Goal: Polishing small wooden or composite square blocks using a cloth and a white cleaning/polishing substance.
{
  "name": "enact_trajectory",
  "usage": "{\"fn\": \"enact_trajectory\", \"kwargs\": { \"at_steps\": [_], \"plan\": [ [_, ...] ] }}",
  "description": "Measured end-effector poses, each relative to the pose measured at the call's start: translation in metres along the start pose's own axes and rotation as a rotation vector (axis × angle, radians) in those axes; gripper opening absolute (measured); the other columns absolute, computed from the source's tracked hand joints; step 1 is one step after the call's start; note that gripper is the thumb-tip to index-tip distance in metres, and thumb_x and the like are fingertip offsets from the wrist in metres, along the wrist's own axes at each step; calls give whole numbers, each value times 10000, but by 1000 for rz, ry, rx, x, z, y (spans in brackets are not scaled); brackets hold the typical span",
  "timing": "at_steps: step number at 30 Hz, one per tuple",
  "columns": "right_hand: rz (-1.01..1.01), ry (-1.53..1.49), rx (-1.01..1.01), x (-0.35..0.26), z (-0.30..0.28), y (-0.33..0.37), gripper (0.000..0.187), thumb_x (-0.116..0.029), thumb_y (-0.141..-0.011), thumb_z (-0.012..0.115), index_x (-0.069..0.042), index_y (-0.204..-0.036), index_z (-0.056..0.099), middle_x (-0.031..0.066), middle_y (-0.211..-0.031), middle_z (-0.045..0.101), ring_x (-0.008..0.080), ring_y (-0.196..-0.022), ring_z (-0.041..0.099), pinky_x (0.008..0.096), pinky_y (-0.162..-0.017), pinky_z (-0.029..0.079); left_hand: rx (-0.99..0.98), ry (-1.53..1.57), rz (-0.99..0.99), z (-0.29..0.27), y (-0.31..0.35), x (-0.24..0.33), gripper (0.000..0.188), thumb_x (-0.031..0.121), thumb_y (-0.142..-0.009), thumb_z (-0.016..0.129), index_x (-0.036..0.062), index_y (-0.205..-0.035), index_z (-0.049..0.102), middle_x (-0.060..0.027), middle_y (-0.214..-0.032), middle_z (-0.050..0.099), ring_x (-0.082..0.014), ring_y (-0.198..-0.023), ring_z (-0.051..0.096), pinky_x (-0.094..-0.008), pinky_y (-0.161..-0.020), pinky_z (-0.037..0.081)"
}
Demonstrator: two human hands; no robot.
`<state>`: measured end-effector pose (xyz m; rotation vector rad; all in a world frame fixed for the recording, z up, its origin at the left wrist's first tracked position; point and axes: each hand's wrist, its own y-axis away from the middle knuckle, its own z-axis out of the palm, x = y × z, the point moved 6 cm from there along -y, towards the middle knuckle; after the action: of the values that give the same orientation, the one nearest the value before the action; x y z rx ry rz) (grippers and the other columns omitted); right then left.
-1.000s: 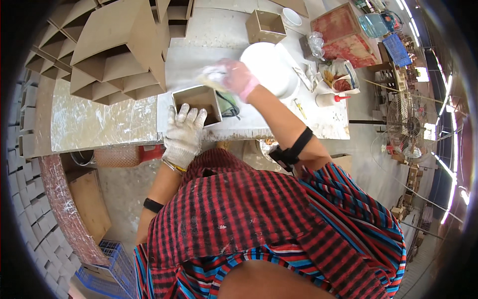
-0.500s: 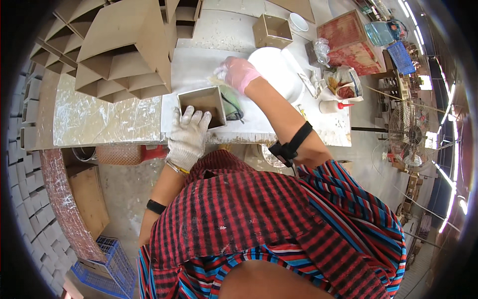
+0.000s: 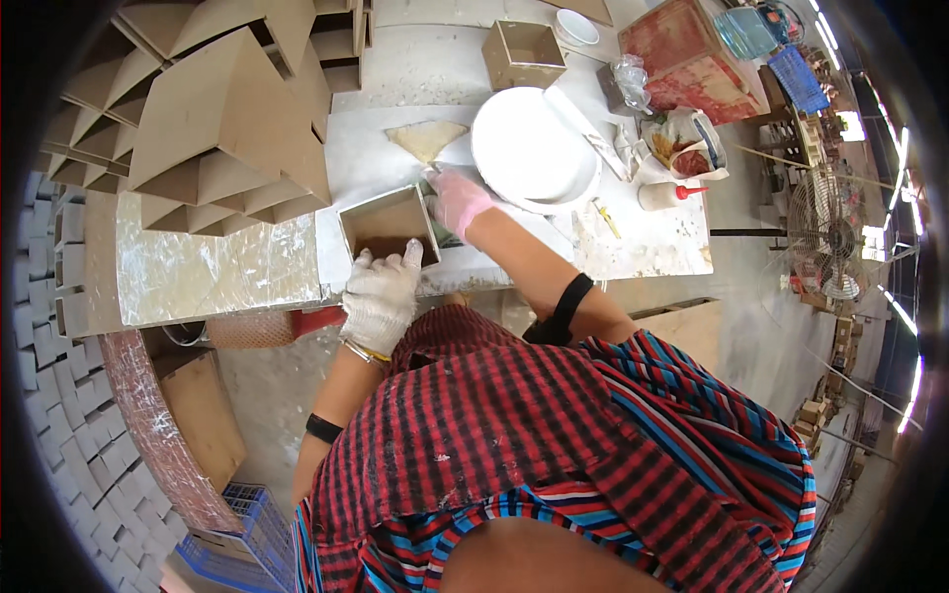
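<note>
My left hand (image 3: 380, 295), in a white knit glove, grips the near wall of a small open box (image 3: 392, 219), fingers over its rim. The box is light brown with a darker patch inside and stands at the table's front. My right hand (image 3: 458, 202), in a pink glove, is at the box's right wall with its fingers bent; what they hold, if anything, is hidden. Below that hand, part of a green cloth (image 3: 447, 238) shows. Just beyond its fingertips lies a pale yellow, fan-shaped piece (image 3: 427, 137), its point toward me.
A large white round tub (image 3: 529, 148) stands right of the hands. Farther right are a white bottle with a red tip (image 3: 664, 196) and a bag (image 3: 689, 144). Another open box (image 3: 524, 54) and a white cup (image 3: 576, 28) are behind. Stacked brown compartment boxes (image 3: 222, 119) crowd the left.
My right hand has come down and left, toward the box's right wall, uncovering the fan-shaped piece. My left hand keeps hold of the box, its thumb now raised at the rim.
</note>
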<state>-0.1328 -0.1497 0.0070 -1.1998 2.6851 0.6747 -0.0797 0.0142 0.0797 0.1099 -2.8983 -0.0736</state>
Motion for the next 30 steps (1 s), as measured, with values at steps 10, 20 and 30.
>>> {"fn": "enact_trajectory", "kwargs": {
  "at_steps": [10,20,30],
  "plan": [
    [217,-830,168,24,50,-16,591,-95,-767,600,-58,-1317,387,190,-1156,529,307,-1080,518,360,-926,416,202,1227,-511,-38,42,-57,223,57,-798,621,25,-1019,623,-69,-948,643,-126,-798,590,-272,-715,475],
    [-331,-599,496,-44,-102,72,607,-84,-746,591,-140,-1323,411,177,-1190,509,329,-1067,511,352,-950,413,120,1121,-274,4,32,-47,213,72,-805,635,14,-1009,616,-60,-887,642,-136,-763,587,-279,-709,474],
    [-181,-359,413,-86,-84,90,511,-141,-753,646,-177,-1245,514,119,-1194,504,307,-1038,520,361,-897,431,125,781,19,26,35,-35,296,112,-791,665,26,-1067,602,-86,-975,639,-204,-873,602,-309,-752,474]
  ]
}}
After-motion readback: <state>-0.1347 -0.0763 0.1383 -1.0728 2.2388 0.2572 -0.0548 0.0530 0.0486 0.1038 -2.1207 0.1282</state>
